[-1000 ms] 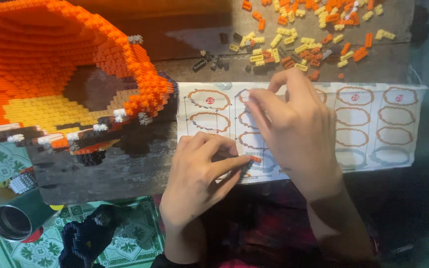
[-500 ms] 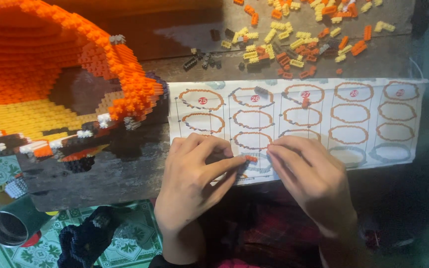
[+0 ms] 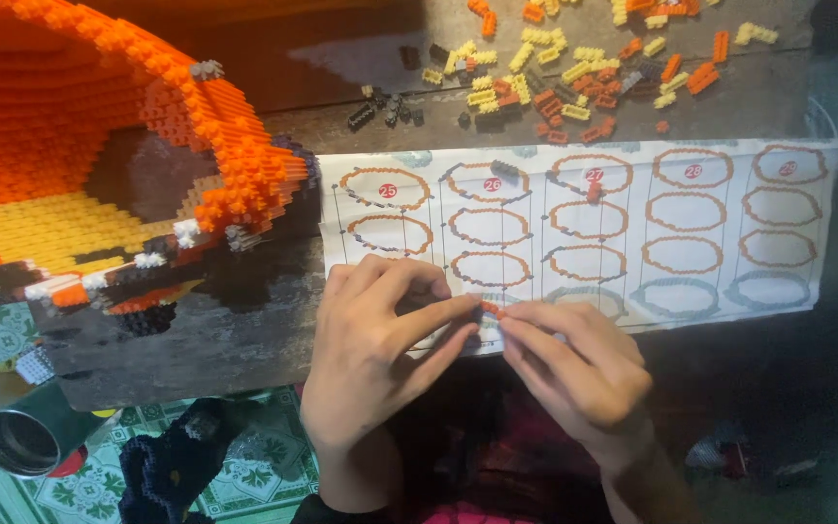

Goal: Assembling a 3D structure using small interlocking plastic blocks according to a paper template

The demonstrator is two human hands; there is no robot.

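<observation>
Head view: a tiny orange brick piece (image 3: 490,310) sits pinched between the left hand (image 3: 375,354) and right hand (image 3: 574,364), fingertips meeting over the near edge of the instruction sheet (image 3: 691,228). The dark wooden desk (image 3: 244,330) carries a large orange brick model (image 3: 99,146) at its left end and loose bricks (image 3: 574,68) along the far edge.

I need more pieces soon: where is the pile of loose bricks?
In the head view, the loose bricks lie at the top right, above the instruction sheet.

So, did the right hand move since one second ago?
Yes. The right hand came down the paper sheet toward the person, meeting the left hand.
</observation>
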